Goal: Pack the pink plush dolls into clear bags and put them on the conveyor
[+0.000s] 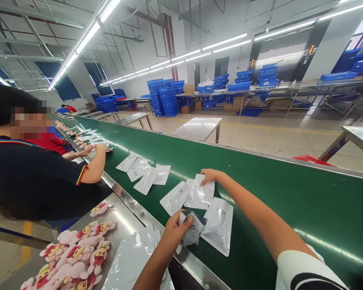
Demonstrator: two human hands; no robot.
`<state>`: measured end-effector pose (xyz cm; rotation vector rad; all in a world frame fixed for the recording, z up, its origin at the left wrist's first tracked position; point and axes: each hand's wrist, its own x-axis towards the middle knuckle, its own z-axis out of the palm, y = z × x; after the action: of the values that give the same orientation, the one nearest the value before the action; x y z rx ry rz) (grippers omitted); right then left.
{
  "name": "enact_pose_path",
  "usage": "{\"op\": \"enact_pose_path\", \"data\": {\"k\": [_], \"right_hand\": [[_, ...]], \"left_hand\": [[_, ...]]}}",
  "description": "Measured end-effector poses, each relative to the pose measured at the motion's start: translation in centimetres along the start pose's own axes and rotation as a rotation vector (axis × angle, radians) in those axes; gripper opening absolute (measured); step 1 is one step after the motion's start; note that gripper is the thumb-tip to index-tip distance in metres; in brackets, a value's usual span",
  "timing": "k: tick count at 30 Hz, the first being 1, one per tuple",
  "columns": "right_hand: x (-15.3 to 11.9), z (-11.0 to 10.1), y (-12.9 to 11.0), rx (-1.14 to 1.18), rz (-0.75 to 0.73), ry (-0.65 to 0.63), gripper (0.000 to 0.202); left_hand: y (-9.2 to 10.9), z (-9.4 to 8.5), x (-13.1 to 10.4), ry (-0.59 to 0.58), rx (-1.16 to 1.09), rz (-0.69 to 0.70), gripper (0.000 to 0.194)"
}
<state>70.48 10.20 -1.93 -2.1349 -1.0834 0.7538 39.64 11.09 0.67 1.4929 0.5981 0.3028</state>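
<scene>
In my left hand [177, 229] is a small pouch [194, 235] with a dark, shiny side, pinched between thumb and fingers near the belt's front edge. My right hand [210, 176] grips the top edge of a flat white pouch [201, 193] on the green conveyor belt [260, 201]. Beside that pouch lies another white pouch [174, 198], partly overlapping it. A larger white pouch [218, 225] with printed symbols rests just right of my left hand. What is inside the held pouch cannot be made out.
Several white pouches [143, 173] lie farther left on the belt. Pink plush toys [78, 253] are heaped on the metal side table [124, 213], next to a stack of white pouches [130, 257]. A co-worker [42, 173] sits at the left, hands over the belt.
</scene>
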Motion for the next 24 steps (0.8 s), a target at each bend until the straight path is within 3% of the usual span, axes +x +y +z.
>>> {"op": "enact_pose_path", "data": {"k": [4, 9, 12, 15, 17, 19, 24], "right_hand": [[-0.8, -0.3, 0.9, -0.02, 0.071, -0.071, 0.02], [-3.0, -4.9, 2.9, 0.093, 0.094, 0.027, 0.02], [-3.3, -8.3, 3.1, 0.193, 0.081, 0.158, 0.029], [-1.7, -9.1, 1.5, 0.267, 0.043, 0.199, 0.036], [0.3, -7.5, -0.4, 0.287, 0.017, 0.156, 0.034], [2.6, -4.6, -2.8, 0.286, -0.006, 0.082, 0.029], [8.0, 2.5, -7.7, 0.206, -0.012, -0.014, 0.019]], "left_hand": [[0.0, 1.3, 3.4, -0.042, 0.229, 0.126, 0.027], [-0.1, 4.3, 7.5, 0.034, 0.492, 0.286, 0.025], [0.0, 5.6, 8.2, 0.039, 0.53, 0.374, 0.045], [-0.1, 5.3, 7.5, 0.048, 0.623, 0.548, 0.054], [0.0, 3.9, 6.9, 0.082, 0.67, 0.625, 0.048], [0.1, 1.3, 6.6, 0.187, 0.691, 0.635, 0.038], [-0.3, -8.1, 8.4, 0.509, 0.749, 0.449, 0.034]]}}
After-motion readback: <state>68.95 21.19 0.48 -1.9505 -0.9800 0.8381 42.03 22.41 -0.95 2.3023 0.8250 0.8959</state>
